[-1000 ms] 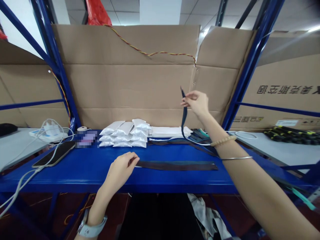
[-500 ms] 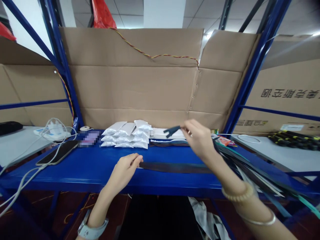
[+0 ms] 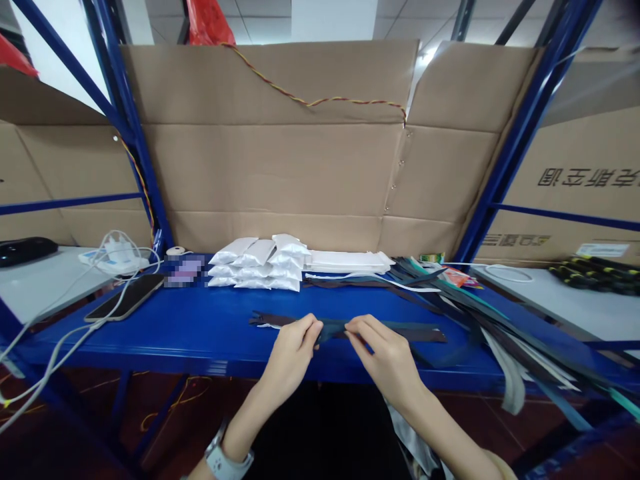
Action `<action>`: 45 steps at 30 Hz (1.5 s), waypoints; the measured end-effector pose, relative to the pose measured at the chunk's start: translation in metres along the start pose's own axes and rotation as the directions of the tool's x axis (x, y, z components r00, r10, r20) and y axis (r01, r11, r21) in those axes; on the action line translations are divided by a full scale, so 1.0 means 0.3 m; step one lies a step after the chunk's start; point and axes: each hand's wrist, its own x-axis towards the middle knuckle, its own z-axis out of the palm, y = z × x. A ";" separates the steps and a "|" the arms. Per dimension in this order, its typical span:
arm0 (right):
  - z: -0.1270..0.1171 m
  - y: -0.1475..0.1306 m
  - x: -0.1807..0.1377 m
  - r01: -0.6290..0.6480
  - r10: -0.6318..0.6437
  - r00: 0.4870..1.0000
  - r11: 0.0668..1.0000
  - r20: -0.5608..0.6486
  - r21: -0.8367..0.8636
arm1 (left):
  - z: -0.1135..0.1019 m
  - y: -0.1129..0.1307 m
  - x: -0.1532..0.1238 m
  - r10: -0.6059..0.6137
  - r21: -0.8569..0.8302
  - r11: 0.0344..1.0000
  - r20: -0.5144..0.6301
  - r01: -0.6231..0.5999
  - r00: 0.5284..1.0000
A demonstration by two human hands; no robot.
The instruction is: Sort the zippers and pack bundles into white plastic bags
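Note:
My left hand (image 3: 295, 347) and my right hand (image 3: 383, 350) are close together over the front of the blue table. Between their pinched fingers is a dark blue-green zipper (image 3: 331, 329); its length trails off to the right. Beneath it a brown zipper (image 3: 425, 335) lies flat across the tabletop, its left end sticking out past my left hand. To the right spreads a loose bundle of zippers (image 3: 480, 310) in dark, teal and white, some hanging over the front edge.
White packets (image 3: 260, 263) are stacked at the back, beside a flat white bundle (image 3: 347, 261). A phone (image 3: 127, 298) and white cables (image 3: 65, 340) lie at left. Cardboard (image 3: 280, 167) walls off the rear of the blue table (image 3: 200, 333).
My right hand has come down and left from above the table, bringing the blue-green zipper to my left hand. My left hand has left the brown zipper's end and moved right.

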 end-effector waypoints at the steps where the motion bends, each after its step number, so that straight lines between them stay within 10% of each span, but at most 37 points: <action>1: 0.006 0.002 -0.011 -0.015 0.016 1.000 1.000 -0.018 0.012 | 0.009 0.001 -0.003 -0.012 -0.001 1.000 -0.024 0.012 1.000; 10: 0.022 -0.019 -0.078 -0.106 0.106 0.994 0.994 -0.016 -0.007 | 0.038 0.004 -0.020 0.080 0.335 0.941 -0.104 -0.041 0.991; 22: -0.024 -0.103 -0.042 -0.464 0.298 0.855 0.805 0.424 0.369 | 0.065 0.006 -0.037 0.317 0.338 0.892 0.004 -0.300 0.948; 30: -0.058 -0.094 -0.019 -0.420 0.268 0.875 0.835 0.403 0.355 | 0.053 -0.001 -0.025 0.574 0.649 0.630 -0.020 -0.426 0.819; 39: -0.062 -0.056 -0.022 -0.296 0.225 0.908 0.941 0.354 0.162 | 0.015 -0.017 -0.007 0.601 0.748 0.538 -0.016 -0.389 0.799; 45: -0.125 0.049 -0.009 -0.287 0.285 0.918 0.957 0.275 -0.034 | -0.120 -0.068 0.030 0.475 0.788 0.598 -0.201 -0.146 0.857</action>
